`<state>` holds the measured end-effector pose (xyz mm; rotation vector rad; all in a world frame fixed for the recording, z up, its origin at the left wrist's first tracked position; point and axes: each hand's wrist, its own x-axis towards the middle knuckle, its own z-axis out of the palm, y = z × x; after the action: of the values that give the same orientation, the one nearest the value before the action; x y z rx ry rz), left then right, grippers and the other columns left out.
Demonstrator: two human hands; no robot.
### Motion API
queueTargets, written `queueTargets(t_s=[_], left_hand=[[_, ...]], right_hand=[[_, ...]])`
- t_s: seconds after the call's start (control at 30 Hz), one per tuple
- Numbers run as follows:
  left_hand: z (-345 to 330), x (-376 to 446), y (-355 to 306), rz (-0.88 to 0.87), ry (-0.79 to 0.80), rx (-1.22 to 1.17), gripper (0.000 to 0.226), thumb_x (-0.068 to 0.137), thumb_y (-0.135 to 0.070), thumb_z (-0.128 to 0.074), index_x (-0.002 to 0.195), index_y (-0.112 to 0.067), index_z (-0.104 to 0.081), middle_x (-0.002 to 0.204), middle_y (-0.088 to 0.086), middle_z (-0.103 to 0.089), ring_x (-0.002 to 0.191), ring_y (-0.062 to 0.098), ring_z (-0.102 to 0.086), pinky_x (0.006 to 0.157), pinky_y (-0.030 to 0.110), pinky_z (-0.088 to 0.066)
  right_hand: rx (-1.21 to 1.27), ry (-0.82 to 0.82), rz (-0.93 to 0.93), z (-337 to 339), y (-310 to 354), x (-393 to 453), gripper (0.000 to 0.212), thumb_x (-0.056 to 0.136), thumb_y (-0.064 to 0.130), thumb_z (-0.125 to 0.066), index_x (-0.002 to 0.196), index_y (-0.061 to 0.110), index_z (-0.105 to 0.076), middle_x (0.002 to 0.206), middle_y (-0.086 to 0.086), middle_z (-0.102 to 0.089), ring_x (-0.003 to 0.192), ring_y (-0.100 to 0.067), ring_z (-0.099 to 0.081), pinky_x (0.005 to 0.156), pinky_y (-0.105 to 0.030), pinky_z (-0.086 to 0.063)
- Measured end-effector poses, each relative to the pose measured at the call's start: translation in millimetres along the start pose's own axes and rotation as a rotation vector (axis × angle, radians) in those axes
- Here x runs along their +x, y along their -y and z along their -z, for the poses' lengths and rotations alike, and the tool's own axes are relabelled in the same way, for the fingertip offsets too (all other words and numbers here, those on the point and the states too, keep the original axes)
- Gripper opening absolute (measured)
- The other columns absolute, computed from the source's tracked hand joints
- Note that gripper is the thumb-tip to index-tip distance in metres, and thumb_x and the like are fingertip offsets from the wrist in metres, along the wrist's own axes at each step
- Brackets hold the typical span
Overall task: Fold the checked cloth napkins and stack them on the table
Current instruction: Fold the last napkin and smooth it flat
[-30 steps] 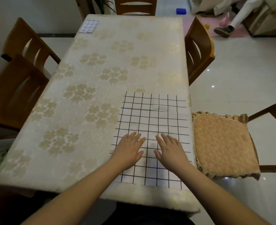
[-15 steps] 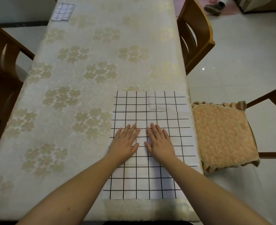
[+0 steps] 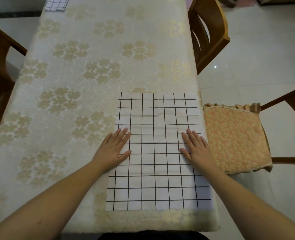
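Head view: white black-checked cloth napkin (image 3: 158, 151) flat at tabletop (image 3: 91, 84) near-right corner. Left hand (image 3: 113, 149), right hand (image 3: 196, 150) swept from napkin centre to side edges, palms flat, gripping nothing. Smoothed; first fold next.

We see a white napkin (image 3: 158, 151) crossed by a thin black grid, lying on a cream tablecloth (image 3: 84, 87) patterned with pale gold flower clusters. The chair cushion (image 3: 235, 137) is orange with a light leafy print; the chairs (image 3: 207, 32) are brown wood.
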<state>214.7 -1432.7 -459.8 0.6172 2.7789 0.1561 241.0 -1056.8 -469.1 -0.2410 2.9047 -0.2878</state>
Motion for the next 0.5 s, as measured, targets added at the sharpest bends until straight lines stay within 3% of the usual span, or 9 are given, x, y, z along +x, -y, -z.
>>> queueTargets(t_s=[0.1, 0.2, 0.37, 0.5], left_hand=[[2.7, 3.3, -1.3, 0.014, -0.013, 0.007, 0.067, 0.098, -0.060, -0.022, 0.156, -0.031, -0.007, 0.164, -0.008, -0.001, 0.150, 0.012, 0.003, 0.122, 0.039, -0.002], [4.0, 5.5, -4.8, 0.039, -0.045, 0.011, 0.064, 0.096, -0.057, -0.023, 0.151, -0.025, -0.032, 0.160, -0.001, -0.025, 0.148, 0.019, -0.020, 0.120, 0.038, -0.007], [3.0, 5.2, -13.3, 0.089, -0.156, -0.029, 0.051, 0.093, -0.045, -0.034, 0.125, -0.019, -0.065, 0.137, 0.004, -0.059, 0.127, 0.026, -0.054, 0.109, 0.040, -0.023], [1.2, 3.4, -17.2, 0.106, -0.272, -0.068, 0.041, 0.090, -0.040, -0.042, 0.107, -0.021, -0.074, 0.121, 0.002, -0.069, 0.113, 0.025, -0.064, 0.099, 0.045, -0.042]], right_hand=[[0.019, -0.055, 0.005, 3.6, -5.8, 1.1, 0.066, 0.099, 0.060, -0.021, 0.148, 0.021, -0.040, 0.157, -0.002, -0.033, 0.145, -0.019, -0.025, 0.118, -0.036, -0.009], [0.017, -0.152, 0.033, 3.7, -10.4, 0.9, 0.066, 0.101, 0.058, -0.020, 0.136, 0.016, -0.056, 0.144, -0.005, -0.051, 0.135, -0.020, -0.037, 0.114, -0.037, -0.017], [0.054, -0.344, 0.056, 0.5, -13.0, 2.6, 0.041, 0.095, 0.043, -0.044, 0.115, 0.017, -0.069, 0.125, -0.003, -0.066, 0.116, -0.019, -0.053, 0.106, -0.037, -0.029], [0.070, -0.465, 0.104, 1.1, -11.2, 1.1, 0.028, 0.092, 0.034, -0.052, 0.100, 0.017, -0.074, 0.109, 0.001, -0.072, 0.099, -0.022, -0.065, 0.095, -0.037, -0.037]])
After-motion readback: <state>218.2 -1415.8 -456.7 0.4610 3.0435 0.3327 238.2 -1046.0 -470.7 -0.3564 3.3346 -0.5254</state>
